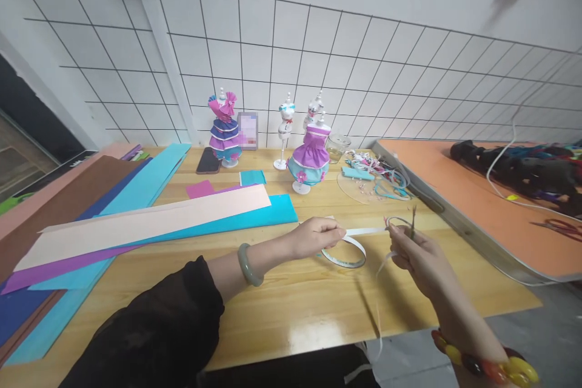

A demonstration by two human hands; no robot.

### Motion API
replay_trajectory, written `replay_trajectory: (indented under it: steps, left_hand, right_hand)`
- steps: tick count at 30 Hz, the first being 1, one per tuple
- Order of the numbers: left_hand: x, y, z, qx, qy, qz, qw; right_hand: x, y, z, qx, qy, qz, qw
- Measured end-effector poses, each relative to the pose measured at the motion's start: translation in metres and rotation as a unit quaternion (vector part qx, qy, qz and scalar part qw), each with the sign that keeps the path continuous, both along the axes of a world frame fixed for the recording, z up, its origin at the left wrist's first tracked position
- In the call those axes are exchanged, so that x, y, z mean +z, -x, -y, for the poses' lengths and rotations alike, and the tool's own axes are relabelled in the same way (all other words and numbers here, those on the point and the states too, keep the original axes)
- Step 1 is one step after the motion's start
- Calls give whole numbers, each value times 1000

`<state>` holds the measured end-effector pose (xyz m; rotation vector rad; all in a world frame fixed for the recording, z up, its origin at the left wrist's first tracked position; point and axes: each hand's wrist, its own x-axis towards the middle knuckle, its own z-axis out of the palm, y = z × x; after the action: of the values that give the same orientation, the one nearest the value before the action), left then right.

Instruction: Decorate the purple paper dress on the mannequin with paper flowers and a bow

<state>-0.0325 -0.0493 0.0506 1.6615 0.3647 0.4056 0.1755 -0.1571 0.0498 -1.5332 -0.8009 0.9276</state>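
Just right of the table's middle, my left hand [319, 236] is closed, thumb and fingers pinching a narrow white tape. A thin ring-shaped roll of this tape [344, 265] hangs under those fingertips, with print on its inner side. A short length of the tape [366, 231] stretches across to my right hand [416, 254], whose fingers are closed on its end. From that hand a slim dark-tipped tool [413, 222] sticks up; its kind is unclear. A thin pale strip [380, 321] dangles below, in front of the table edge.
Coloured paper strips [159, 218] lie across the left side. At the back stand small mannequins, one in a purple and teal dress [311, 148], beside a phone [208, 161] and a glass jar [339, 148]. Ribbon scraps [377, 173] and an orange board [436, 188] lie to the right.
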Motion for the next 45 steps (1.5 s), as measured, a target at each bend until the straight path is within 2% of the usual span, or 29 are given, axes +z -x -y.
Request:
replay_trajectory:
  steps: [5, 9, 11, 16, 21, 24, 27, 29, 31, 33, 35, 37, 39, 42, 45]
  left_hand:
    - [6, 0, -1, 20, 86, 47, 995]
    - [7, -1, -6, 63, 189, 98, 975]
    - [6, -2, -9, 89, 210, 112, 967]
    - [2, -3, -13, 132, 138, 98, 977]
    - [-4, -2, -18, 118, 134, 67, 982]
    - [-6, 0, -18, 111, 56, 19, 992]
    - [-3, 4, -13, 72, -59, -51, 994]
    - [0, 6, -9, 8, -122, -82, 989]
    - [4, 8, -6, -76, -142, -90, 983]
    - [6, 9, -6, -157, -80, -63, 982]
    - [5, 7, -7, -185, 39, 0, 982]
    - [1, 5, -11, -142, 148, 83, 975]
    - [-3, 2, -15, -57, 211, 148, 965]
    - [-8, -2, -20, 46, 232, 170, 957]
    - [-10, -4, -21, 102, 191, 167, 962]
  right_hand:
    - [-15, 4, -3, 9, 43, 22, 999]
    - [-25, 13, -1, 51, 46, 39, 997]
    - [-25, 20, 1, 76, 48, 59, 994]
    - [-14, 32, 6, 107, 52, 123, 985]
    - [-1, 32, 9, 127, 43, 210, 968]
    - [9, 31, 8, 187, 33, 233, 954]
    - [22, 31, 4, 246, 52, 237, 938]
    - [30, 29, -2, 248, 53, 249, 935]
    - [32, 25, -9, 230, 39, 261, 937]
    - [28, 21, -17, 202, 23, 253, 946]
    - [17, 22, -23, 180, 12, 218, 959]
    - [4, 28, -25, 165, 7, 164, 973]
    - [-7, 39, -24, 145, 9, 99, 984]
    - [-19, 51, -21, 105, -2, 15, 994]
    - [-23, 53, -21, 108, -10, -64, 992]
